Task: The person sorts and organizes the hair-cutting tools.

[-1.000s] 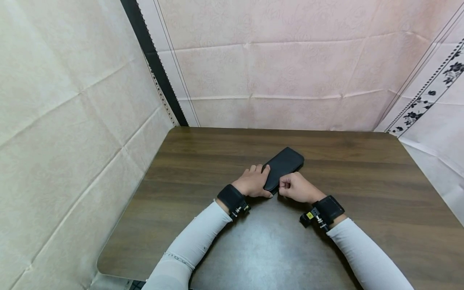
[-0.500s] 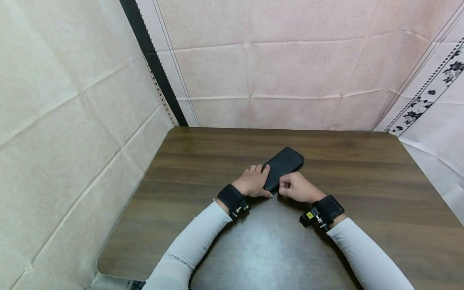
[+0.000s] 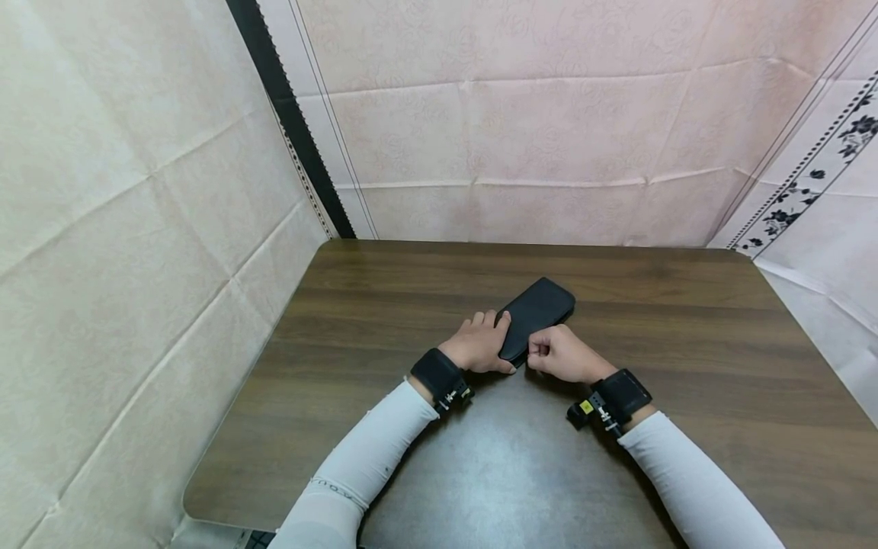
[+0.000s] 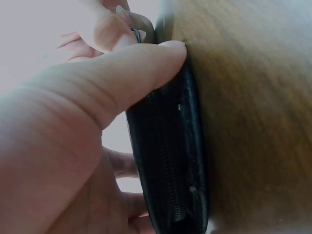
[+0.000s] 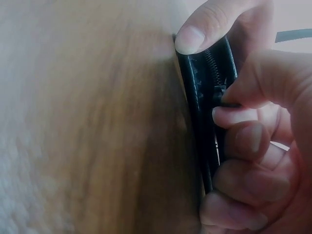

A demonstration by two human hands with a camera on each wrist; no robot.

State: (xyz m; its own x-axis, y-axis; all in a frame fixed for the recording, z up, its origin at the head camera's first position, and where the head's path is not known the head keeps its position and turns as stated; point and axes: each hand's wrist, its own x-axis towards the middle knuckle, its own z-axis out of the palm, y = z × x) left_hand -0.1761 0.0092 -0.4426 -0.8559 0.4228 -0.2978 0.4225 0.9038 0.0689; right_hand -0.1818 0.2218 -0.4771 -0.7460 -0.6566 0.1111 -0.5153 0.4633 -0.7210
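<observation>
A black zippered case point(image 3: 540, 306) lies slantwise on the table, its zip point(image 4: 165, 151) running along the narrow side. My left hand point(image 3: 476, 345) holds the near left end, its thumb over the zipped side and its fingers along the left edge and top. At the case's near right side, my right hand point(image 3: 562, 357) has its fingers curled. In the right wrist view, its thumb and index finger pinch the zip pull beside the slider point(image 5: 219, 92); the pull itself is mostly hidden by the fingertips. The case's inside cannot be seen.
The brown wood-patterned table point(image 3: 384, 305) extends around the case on every side. Pale patterned cloth point(image 3: 549, 137) hangs behind it and at both sides. Each wrist wears a black strap point(image 3: 623, 396) with a small camera.
</observation>
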